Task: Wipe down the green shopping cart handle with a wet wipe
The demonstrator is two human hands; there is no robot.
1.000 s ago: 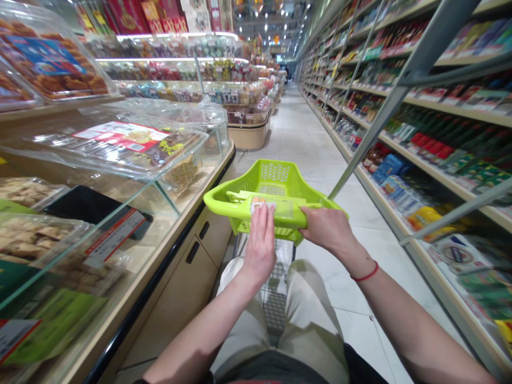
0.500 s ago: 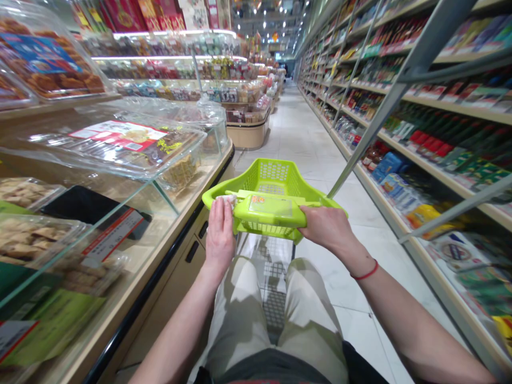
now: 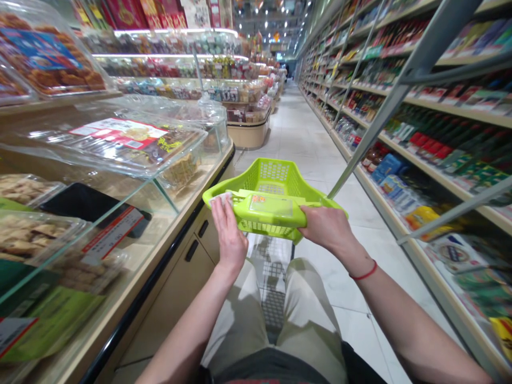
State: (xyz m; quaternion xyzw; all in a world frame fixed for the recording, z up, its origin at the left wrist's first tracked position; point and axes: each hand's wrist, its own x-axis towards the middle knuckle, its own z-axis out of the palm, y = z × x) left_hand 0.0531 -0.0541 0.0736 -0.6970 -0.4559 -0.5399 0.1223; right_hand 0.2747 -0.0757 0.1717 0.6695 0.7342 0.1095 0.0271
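A bright green plastic shopping cart (image 3: 297, 184) with slotted walls stands in front of my legs. Its thick green handle (image 3: 284, 217) has a clear panel and an orange mark on top. My left hand (image 3: 231, 237) presses a crumpled white wipe (image 3: 221, 197) onto the handle's left corner, fingers together and pointing forward. Part of the wipe is hidden under the fingers. On the right end of the handle, my right hand (image 3: 326, 226) is closed around the grip. A red cord circles that wrist.
A glass-edged display counter (image 3: 166, 194) with packaged snacks runs along the left. On the right, tall stocked shelves (image 3: 400, 141) line the aisle, with a grey metal ladder-like frame (image 3: 372, 122) before them. Pale floor tiles (image 3: 290, 128) lead ahead between the displays.
My left hand and the wipe have shifted slightly outward to the left corner of the handle, and the wrist has turned. My right hand keeps its hold on the handle.
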